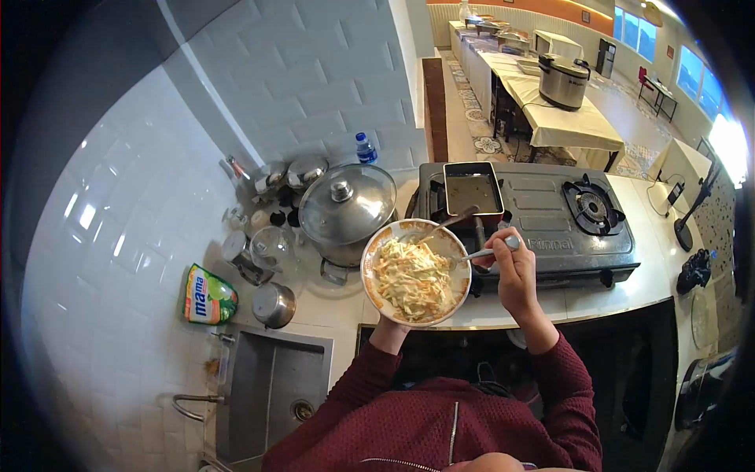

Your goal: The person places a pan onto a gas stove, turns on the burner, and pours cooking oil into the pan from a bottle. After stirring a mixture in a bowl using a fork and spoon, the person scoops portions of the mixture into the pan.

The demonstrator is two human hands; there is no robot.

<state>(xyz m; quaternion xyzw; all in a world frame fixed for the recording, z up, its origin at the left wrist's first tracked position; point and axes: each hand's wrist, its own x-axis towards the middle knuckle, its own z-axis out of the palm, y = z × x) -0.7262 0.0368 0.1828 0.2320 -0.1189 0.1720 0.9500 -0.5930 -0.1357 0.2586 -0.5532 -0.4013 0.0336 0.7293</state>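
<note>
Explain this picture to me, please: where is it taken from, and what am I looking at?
There is no robot here, just a person using bare hands. The single picture comes from a camera worn on their head, looking forward and down.

The left hand supports a bowl of shredded salad from beneath. The right hand grips a metal utensil dipping into it; a second utensil leans in the bowl.

On the counter stand a large lidded pot and a gas stove with a square pan on it.
</note>
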